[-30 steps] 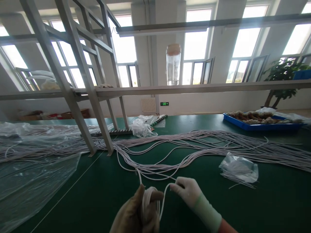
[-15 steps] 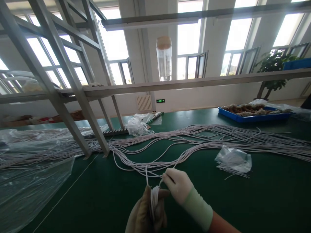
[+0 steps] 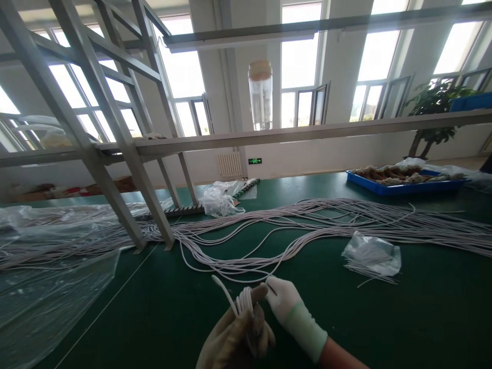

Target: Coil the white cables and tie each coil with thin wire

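While the left hand grips a small coil of white cord low in the middle of the view, above the near part of the green table, the right hand comes up close against its right side. The left fingers are curled around the turns and pinch them together, and a free end stands up out of the grip, leaning to the left. The right fingers are drawn together at the tip of a left finger; blur and overlap hide what lies between them, so whether they have hold of the cord cannot be told. The coil looks light and springy, soft enough to bend into tight turns yet stiff enough for its end to stand unsupported; it would probably spring loose if the pinch slackened. It seems in no danger of breaking, though smooth turns may slide over one another under gloves. The best hold is probably across all the turns at once, at mid-length, with the end left clear. Just beyond the hands, a bundle of loose cords runs across the table, and a clear bag lies to the right, nearer than the blue tray.
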The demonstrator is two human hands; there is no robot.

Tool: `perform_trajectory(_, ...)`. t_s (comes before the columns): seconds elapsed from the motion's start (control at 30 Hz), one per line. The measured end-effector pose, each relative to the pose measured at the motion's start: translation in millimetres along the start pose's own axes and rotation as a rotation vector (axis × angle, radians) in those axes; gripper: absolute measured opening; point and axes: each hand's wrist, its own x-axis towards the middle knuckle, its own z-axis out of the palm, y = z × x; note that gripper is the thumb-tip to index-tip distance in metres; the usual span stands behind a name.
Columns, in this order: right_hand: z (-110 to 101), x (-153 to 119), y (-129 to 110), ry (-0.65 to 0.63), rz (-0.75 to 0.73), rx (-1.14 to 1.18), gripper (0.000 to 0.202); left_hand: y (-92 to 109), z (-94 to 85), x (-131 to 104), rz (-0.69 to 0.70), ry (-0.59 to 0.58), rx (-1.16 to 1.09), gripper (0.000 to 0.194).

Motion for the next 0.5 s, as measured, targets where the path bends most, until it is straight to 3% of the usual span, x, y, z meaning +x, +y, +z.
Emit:
perform_trajectory(0.1,-9,6,-6,0.036,-0.049,0.034,0.022,-8,-6.2,7,-0.133,-0.144,-0.013,0.05)
perform_trajectory(0.17,-18,6,-15,0.049,-0.1,0.04,0.02,-12,-8.9,12,-0.222,-0.156,0.037,0.054)
perform_trajectory(0.33,-37,-10,-42,0.052,-0.235,0.009,0.017,-14,-15.7,19,-0.196,-0.027,0.257,0.054)
perform_trajectory(0.5,-32,-41,-52,0.061,-0.352,-0.215,0.024,-15,-30.5,18,0.019,0.208,0.427,0.022)
